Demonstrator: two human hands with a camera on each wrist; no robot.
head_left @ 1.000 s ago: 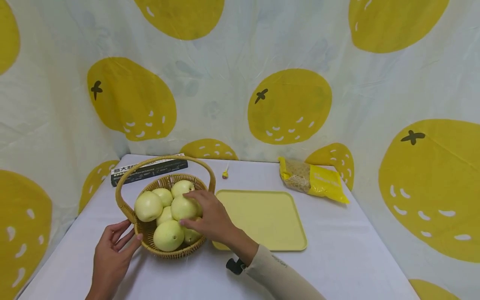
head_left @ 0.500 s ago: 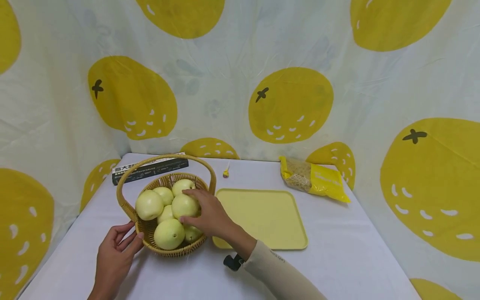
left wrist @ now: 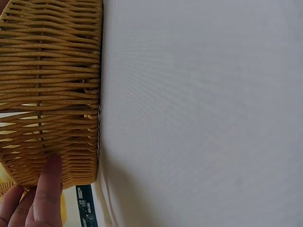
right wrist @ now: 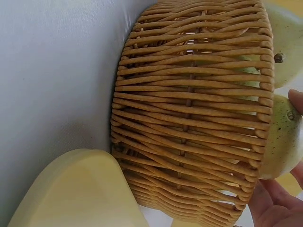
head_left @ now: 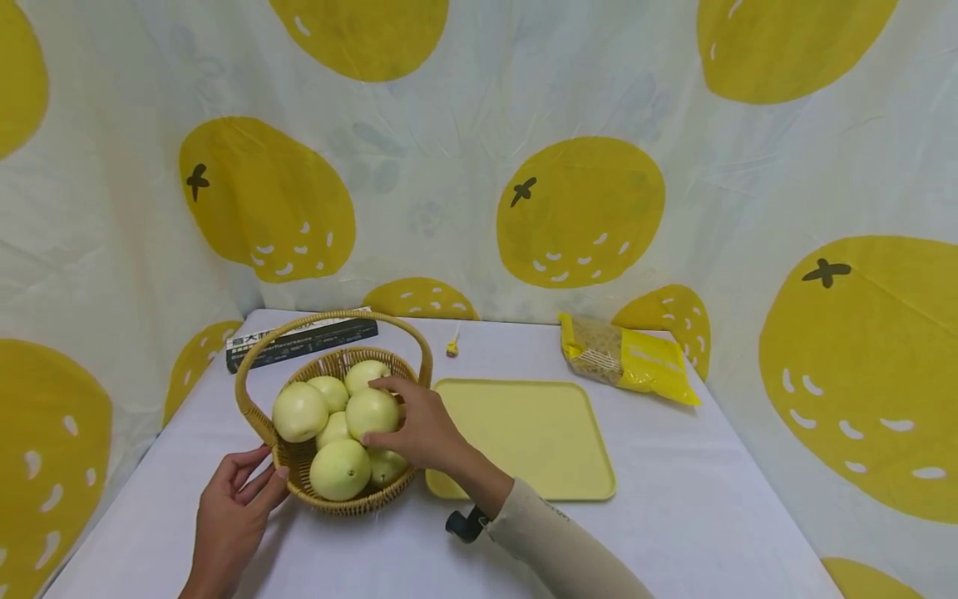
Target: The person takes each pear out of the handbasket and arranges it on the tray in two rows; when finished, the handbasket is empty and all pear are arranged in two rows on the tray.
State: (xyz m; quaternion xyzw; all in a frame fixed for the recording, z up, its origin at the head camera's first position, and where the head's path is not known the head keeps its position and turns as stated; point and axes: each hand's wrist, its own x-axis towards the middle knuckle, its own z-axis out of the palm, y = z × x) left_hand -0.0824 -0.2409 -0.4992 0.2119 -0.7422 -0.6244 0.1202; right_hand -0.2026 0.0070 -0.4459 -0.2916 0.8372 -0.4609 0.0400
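A round wicker basket (head_left: 348, 506) with an arched handle (head_left: 329, 316) stands on the table, holding several pale yellow-green pears (head_left: 340, 470). My left hand (head_left: 235, 507) holds the basket's left side near the foot of the handle; in the left wrist view its fingers (left wrist: 49, 189) lie against the outside of the weave. Reaching into the basket from the right, my right hand (head_left: 419, 424) grips one pear (head_left: 372, 411) between the thumb and fingers. That pear (right wrist: 284, 142) shows by the rim in the right wrist view, its skin finely speckled.
Right of the basket lies a flat yellow tray (head_left: 524, 441). A yellow bag of pasta (head_left: 629, 358) sits at the back right, and a small lollipop (head_left: 452, 345) at the back middle. Behind the basket is a long dark box (head_left: 314, 337). A fruit-print curtain (head_left: 434, 166) borders the table.
Almost nothing differs: both hands keep their places on the basket and the pear, with only a slight shift of the whole view.
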